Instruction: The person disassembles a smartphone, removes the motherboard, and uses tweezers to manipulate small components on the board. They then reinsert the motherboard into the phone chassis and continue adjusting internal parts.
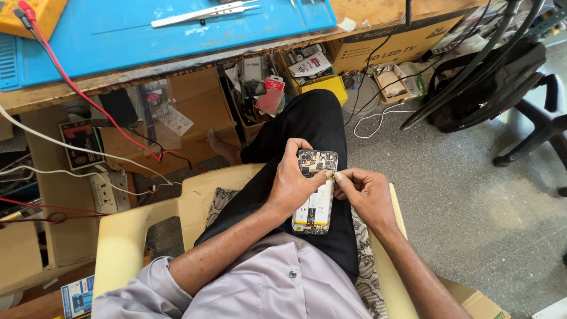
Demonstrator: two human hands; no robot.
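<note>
At the centre of the frame, a slim rectangular smartphone with its back cover off [315, 192], showing a dark circuit board at the top and a pale battery below, lies lengthwise on the person's lap over black trousers [313, 127]. The left hand [293, 183] wraps over the phone's left edge, fingers curled around it in a firm grasp, with the thumb lying across the board area. The right hand [365, 192] sits just beside the phone's right edge, its thumb and forefinger pinched together at the side of the frame near the board; whether they grip some small part is too small to tell.

The person sits in a cream plastic armchair [127, 236] with a patterned cushion under the legs. Along the top of the frame runs a worn wooden workbench [177, 62] bearing a blue rubber work mat [118, 29]. A pair of long silver metal tweezers [204, 13] lies on that mat at upper centre. A red test lead [71, 82] trails from the yellow multimeter [26, 15] in the upper left corner down past the bench edge. At upper right, a black fabric backpack [490, 82] rests on the grey floor.
</note>
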